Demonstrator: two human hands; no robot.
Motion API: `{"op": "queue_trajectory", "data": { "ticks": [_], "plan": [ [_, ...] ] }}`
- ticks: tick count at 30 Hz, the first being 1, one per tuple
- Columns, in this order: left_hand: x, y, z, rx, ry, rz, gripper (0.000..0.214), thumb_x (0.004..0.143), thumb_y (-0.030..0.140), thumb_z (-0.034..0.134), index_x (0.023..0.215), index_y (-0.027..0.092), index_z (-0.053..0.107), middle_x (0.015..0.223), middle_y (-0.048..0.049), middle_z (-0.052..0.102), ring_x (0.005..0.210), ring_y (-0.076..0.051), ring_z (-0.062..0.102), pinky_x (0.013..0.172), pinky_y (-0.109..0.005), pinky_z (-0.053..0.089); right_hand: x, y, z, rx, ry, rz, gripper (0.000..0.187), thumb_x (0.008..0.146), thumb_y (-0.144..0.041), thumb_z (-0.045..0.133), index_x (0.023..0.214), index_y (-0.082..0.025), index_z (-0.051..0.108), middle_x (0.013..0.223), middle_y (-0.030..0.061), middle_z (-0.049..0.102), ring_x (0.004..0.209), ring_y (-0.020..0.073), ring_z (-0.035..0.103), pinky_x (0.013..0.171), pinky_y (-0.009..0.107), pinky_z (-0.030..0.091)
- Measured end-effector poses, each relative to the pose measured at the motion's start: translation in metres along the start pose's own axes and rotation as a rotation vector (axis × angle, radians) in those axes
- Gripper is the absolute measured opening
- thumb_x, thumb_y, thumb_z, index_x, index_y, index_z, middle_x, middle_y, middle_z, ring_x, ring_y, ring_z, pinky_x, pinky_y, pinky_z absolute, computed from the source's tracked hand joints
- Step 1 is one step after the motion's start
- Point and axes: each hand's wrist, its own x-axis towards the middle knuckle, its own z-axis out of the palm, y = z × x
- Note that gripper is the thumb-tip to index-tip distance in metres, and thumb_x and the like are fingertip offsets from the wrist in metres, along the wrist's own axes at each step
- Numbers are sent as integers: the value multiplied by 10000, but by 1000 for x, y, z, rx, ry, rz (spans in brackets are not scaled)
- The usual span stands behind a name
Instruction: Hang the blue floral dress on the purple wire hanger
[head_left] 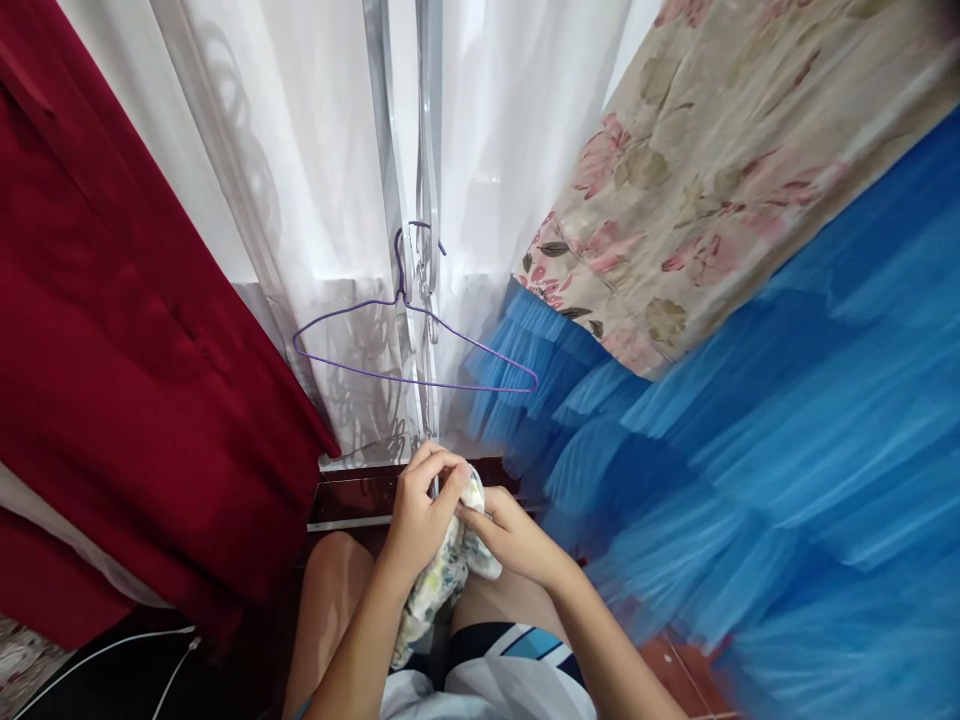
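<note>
Two hands: both are held together just above the lap, touching each other around one small piece of fabric.
Left hand (pixel 420 510): curled shut, with the fingers folded over the top of the patterned cloth (pixel 442 585).
Right hand (pixel 517 540): almost closed, the fingertips pinched on the upper edge of the same cloth, against the left fingers.
Patterned cloth: white with a green and yellow print, bunched. Its top is gripped between the hands and the rest hangs down between the bare knees. What kind of item it is cannot be told.
Hanger (pixel 412 350): purple wire, nothing on it, hooked at the window frame (pixel 429 100) above the hands and apart from them.
Surroundings: a white curtain (pixel 300 150) is seen behind the hanger, a red curtain (pixel 112 350) to the left, and blue tulle (pixel 750 450) under a floral fabric (pixel 712 170) to the right.
Risk of dropping: only the top edge is judged to be held, so a loosened pinch could let the hanging part pull the cloth to the floor.
Risk at the hanger: the hook looks lightly seated, so it could be unseated by a knock or a sideways tug. How firmly it sits cannot be told.
Risk of snagging: the tulle lies near the right forearm and could be caught by a wide movement.
</note>
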Motion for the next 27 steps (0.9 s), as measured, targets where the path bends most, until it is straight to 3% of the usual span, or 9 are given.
{"op": "queue_trajectory", "data": {
  "ticks": [4,7,10,13,15,18,20,23,27],
  "plan": [
    [-16,-20,-10,-280,-328,-229,316,949,444,545,1055,189,700,1079,-86,670,1045,-239,611,954,-316,460,-2,-11,-20,-125,-174,-24,280,938,-292,502,697,-183,595,668,9,554,614,155,445,589,277,397],
    [-31,-34,-6,-408,-443,-358,363,882,467,648,1060,158,716,1039,-83,705,976,-248,629,887,-308,486,-3,-21,-51,-218,-130,-87,290,931,-301,534,675,-172,579,659,10,517,606,140,425,575,256,377],
    [-34,-40,-7,-416,-381,-340,371,869,445,674,1088,147,704,1042,-80,703,985,-249,620,864,-296,486,15,-35,-88,-349,-35,-161,290,888,-308,606,639,-165,566,616,0,470,574,122,383,537,245,332],
    [-24,-31,-16,-298,-231,-258,320,921,428,607,1068,152,676,953,-55,672,900,-201,600,814,-264,478,65,-50,-116,-427,120,-231,376,847,-387,656,576,-174,506,551,-28,368,543,104,310,512,249,276],
    [-14,-18,-24,-199,-183,-191,288,954,425,552,984,156,652,865,-29,620,799,-159,554,739,-233,455,110,-58,-122,-368,191,-280,408,814,-468,673,581,-180,503,559,-32,392,558,107,330,527,252,286],
    [-4,1,-40,-48,-159,-111,289,978,422,499,895,165,604,809,-11,557,754,-141,501,688,-218,419,168,-63,-108,-221,91,-216,462,773,-591,668,595,-183,543,535,-40,424,535,108,369,503,248,296],
    [-2,7,-57,66,-120,-92,299,985,425,478,877,170,591,782,-4,538,738,-139,485,677,-220,405,188,-65,-92,-163,1,-168,474,769,-623,661,622,-178,587,529,-36,478,508,111,421,488,244,332],
    [-3,0,-98,200,-90,-117,309,979,440,478,889,173,605,782,1,555,727,-137,490,659,-220,398,188,-69,-78,2,-137,-56,420,746,-584,718,736,-167,670,625,-8,623,551,130,552,538,250,438],
    [10,-26,-171,398,-330,-162,340,959,474,493,908,178,652,824,-13,613,763,-161,544,689,-237,431,172,-84,-85,96,-158,50,355,691,-488,806,755,-158,693,649,6,671,580,142,608,557,250,477]
  ]
}}
